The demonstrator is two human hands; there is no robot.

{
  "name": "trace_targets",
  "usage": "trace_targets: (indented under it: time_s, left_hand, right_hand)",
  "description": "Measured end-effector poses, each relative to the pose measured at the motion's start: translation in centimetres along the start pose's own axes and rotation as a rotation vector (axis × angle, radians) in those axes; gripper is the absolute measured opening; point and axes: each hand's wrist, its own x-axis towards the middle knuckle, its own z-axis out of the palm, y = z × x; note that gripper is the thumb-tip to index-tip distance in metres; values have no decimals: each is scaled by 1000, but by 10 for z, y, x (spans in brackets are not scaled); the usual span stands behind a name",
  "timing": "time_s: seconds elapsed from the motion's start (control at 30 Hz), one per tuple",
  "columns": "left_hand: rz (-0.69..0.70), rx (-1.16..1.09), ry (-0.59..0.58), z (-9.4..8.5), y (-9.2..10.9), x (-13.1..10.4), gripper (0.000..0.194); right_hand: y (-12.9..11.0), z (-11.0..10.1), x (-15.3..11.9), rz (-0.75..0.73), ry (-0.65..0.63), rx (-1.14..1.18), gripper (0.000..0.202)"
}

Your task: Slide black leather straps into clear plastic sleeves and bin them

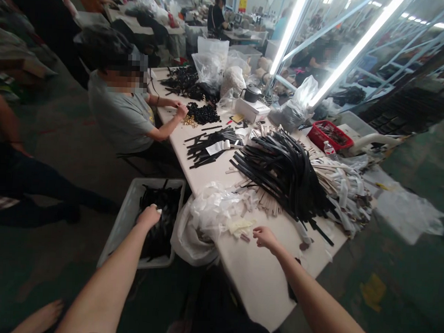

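Observation:
My left hand [149, 216] is over the grey plastic bin [122, 228], just above a heap of black strips [160, 232]. Its fingers are closed, with a small white bit at the fingertips; I cannot make out what it is. Over the near part of the white table [254, 279], my right hand [265, 237] has its fingers curled together, and anything inside them is hidden. Close to its fingertips lie a pale yellow crumpled piece [240, 227] and a small pinkish item [245, 237]. Behind it spreads a large bundle of long black strips [283, 171].
A white sack with clear plastic [209, 210] hangs at the table's edge beside the bin. A co-worker [118, 109] sits at the left, hands at small black pieces [202, 113]. Farther back are a red basket [330, 135], a bottle [330, 150] and a light tube [357, 50].

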Motion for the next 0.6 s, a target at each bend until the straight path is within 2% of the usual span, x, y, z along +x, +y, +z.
trace_targets:
  time_s: [0.1,0.17,0.23,0.33,0.43,0.5,0.6]
  left_hand:
    - [175,-122,-18,44,40,-19,27]
    - [328,-279,-19,75,75,-48,28]
    - [407,-452,-60,104,109,-85,29]
    - [375,-696,-156,139,149,-141,33]
    - [291,-826,-263,164,176,-184,33]
    - [269,-871,-326,174,191,-199,32]
    - [236,-952,-380,180,214,-200,28]
  right_hand:
    - [2,21,27,2,96,-38,13]
    - [-5,30,48,-25,180,-61,14]
    - [-14,31,72,-63,296,-78,19]
    - [-29,13,111,-117,482,-104,34]
    - [-41,-16,146,-165,579,-134,42]
    - [-46,-32,162,-215,576,-152,37]
    - [-53,-46,168,-323,542,-167,19]
